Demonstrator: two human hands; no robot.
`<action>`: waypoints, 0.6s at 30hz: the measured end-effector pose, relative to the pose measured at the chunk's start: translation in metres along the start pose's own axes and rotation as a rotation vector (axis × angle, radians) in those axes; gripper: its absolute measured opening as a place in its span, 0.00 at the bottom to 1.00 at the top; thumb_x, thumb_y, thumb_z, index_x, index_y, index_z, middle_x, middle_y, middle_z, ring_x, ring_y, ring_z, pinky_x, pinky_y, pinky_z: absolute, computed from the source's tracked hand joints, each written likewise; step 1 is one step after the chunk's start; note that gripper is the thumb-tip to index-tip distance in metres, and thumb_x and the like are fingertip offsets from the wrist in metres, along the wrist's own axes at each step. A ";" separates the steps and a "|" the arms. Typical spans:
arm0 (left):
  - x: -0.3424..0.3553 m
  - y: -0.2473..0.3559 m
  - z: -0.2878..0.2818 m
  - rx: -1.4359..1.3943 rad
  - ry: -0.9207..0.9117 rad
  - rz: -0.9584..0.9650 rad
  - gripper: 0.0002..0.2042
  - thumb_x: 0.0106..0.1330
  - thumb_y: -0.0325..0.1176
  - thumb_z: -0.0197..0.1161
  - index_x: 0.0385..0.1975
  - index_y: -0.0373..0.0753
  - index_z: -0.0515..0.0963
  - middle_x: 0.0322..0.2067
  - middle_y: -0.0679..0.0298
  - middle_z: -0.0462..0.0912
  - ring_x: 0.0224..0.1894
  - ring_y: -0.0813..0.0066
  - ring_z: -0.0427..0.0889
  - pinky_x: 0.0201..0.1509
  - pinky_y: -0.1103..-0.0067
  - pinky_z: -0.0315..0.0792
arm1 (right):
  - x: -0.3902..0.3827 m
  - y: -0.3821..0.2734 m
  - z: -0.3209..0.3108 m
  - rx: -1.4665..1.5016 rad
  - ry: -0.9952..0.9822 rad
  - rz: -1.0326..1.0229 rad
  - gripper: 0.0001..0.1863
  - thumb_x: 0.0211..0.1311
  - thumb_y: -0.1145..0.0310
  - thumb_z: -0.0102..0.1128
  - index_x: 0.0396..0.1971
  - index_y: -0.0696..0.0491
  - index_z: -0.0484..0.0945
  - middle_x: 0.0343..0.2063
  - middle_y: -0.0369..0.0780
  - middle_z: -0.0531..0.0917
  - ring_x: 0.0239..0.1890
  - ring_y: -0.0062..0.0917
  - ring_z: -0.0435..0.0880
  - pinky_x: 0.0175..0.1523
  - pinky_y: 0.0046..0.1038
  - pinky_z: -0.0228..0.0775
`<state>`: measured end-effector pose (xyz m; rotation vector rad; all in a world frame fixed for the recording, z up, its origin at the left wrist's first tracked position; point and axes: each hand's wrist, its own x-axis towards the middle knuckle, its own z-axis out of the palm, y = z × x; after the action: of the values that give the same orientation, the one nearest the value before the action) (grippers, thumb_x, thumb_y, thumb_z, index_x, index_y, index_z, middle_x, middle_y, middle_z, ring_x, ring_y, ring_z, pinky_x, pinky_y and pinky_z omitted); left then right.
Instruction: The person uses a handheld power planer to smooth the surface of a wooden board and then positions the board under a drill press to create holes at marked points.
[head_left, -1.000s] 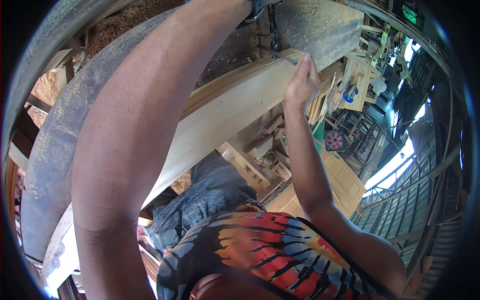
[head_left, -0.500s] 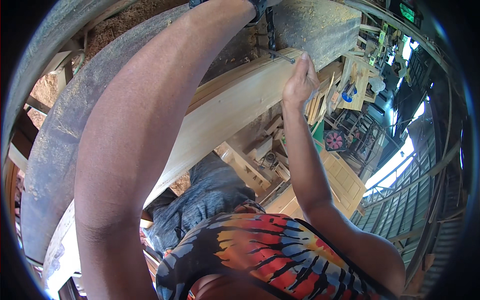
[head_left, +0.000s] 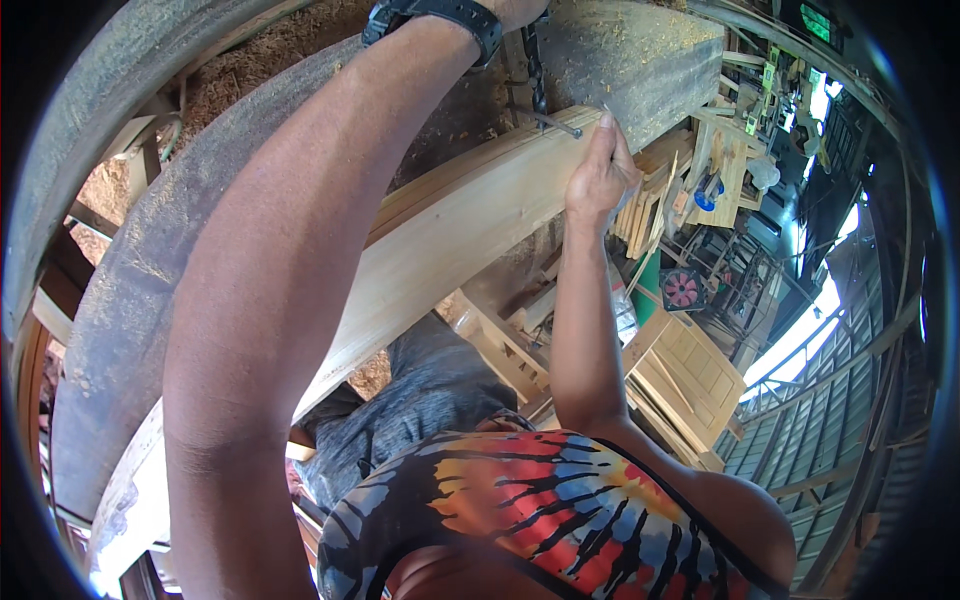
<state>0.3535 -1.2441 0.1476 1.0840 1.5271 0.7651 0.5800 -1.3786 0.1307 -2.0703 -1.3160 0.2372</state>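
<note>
My R grip [head_left: 600, 180] is against the pale board [head_left: 455, 235], upper ctr, nr drill bit [head_left: 536, 75]; can't tell if clamped. L grip [head_left: 515, 11], top edge, cut off: can't tell.

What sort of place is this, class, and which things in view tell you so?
Probably a woodworking shop: a spiral drill bit stands by a long pale plank on a dusty grey table, and a panelled wooden door shows at the right.

Grey worktable [head_left: 110, 340], sawdust [head_left: 150, 240] scattered over it; long pale board [head_left: 450, 240] lying along its near edge
</note>
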 end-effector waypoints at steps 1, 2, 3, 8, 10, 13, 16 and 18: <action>0.000 0.001 0.000 0.006 -0.006 -0.019 0.33 0.62 0.59 0.69 0.35 0.23 0.83 0.36 0.35 0.85 0.44 0.43 0.87 0.45 0.62 0.81 | 0.001 0.003 0.001 0.005 0.003 -0.001 0.20 0.75 0.60 0.59 0.47 0.65 0.83 0.28 0.34 0.83 0.31 0.14 0.75 0.38 0.22 0.70; 0.000 0.001 0.001 0.011 -0.016 -0.039 0.34 0.62 0.60 0.69 0.35 0.23 0.83 0.36 0.35 0.85 0.44 0.43 0.87 0.45 0.62 0.81 | 0.002 0.006 0.000 -0.034 0.016 -0.025 0.21 0.74 0.59 0.60 0.49 0.65 0.83 0.31 0.36 0.86 0.33 0.16 0.78 0.40 0.23 0.72; -0.001 0.002 0.001 0.012 -0.017 -0.037 0.34 0.62 0.60 0.69 0.35 0.23 0.83 0.36 0.35 0.85 0.44 0.43 0.87 0.45 0.62 0.81 | 0.003 0.009 -0.002 -0.074 0.029 -0.050 0.22 0.74 0.59 0.61 0.52 0.64 0.82 0.33 0.39 0.88 0.34 0.18 0.81 0.42 0.25 0.73; -0.001 -0.002 0.010 0.005 0.055 -0.023 0.36 0.60 0.62 0.69 0.37 0.23 0.83 0.36 0.34 0.85 0.45 0.42 0.87 0.46 0.61 0.80 | 0.012 0.010 -0.003 -0.101 0.069 -0.072 0.23 0.72 0.55 0.63 0.48 0.64 0.84 0.32 0.43 0.89 0.35 0.21 0.83 0.42 0.27 0.74; 0.006 -0.003 0.005 0.010 0.045 -0.042 0.36 0.60 0.62 0.69 0.37 0.23 0.83 0.37 0.34 0.85 0.45 0.42 0.87 0.47 0.61 0.80 | 0.011 0.009 -0.001 -0.125 0.045 -0.008 0.23 0.72 0.54 0.63 0.43 0.63 0.86 0.27 0.41 0.88 0.30 0.19 0.81 0.38 0.27 0.73; 0.003 -0.007 0.009 0.011 0.050 0.017 0.37 0.61 0.64 0.68 0.38 0.23 0.82 0.37 0.34 0.85 0.46 0.41 0.86 0.48 0.61 0.80 | 0.012 0.005 -0.007 -0.146 -0.031 0.104 0.24 0.71 0.53 0.63 0.31 0.63 0.86 0.17 0.37 0.80 0.24 0.17 0.72 0.31 0.29 0.67; 0.009 -0.007 0.016 0.033 0.055 0.021 0.39 0.59 0.65 0.68 0.39 0.22 0.82 0.37 0.34 0.85 0.46 0.42 0.86 0.48 0.61 0.80 | 0.015 0.012 -0.009 -0.049 -0.009 0.097 0.25 0.71 0.52 0.63 0.26 0.62 0.84 0.13 0.34 0.73 0.21 0.17 0.65 0.28 0.30 0.61; 0.010 -0.006 0.014 0.011 0.026 0.008 0.40 0.58 0.66 0.69 0.39 0.22 0.82 0.37 0.34 0.85 0.45 0.42 0.86 0.48 0.61 0.79 | 0.014 0.009 -0.006 -0.055 0.027 0.040 0.25 0.71 0.52 0.63 0.28 0.62 0.85 0.14 0.35 0.75 0.21 0.16 0.66 0.28 0.29 0.62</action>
<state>0.3648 -1.2379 0.1346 1.0925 1.5515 0.7793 0.5964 -1.3722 0.1322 -2.1404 -1.2787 0.1916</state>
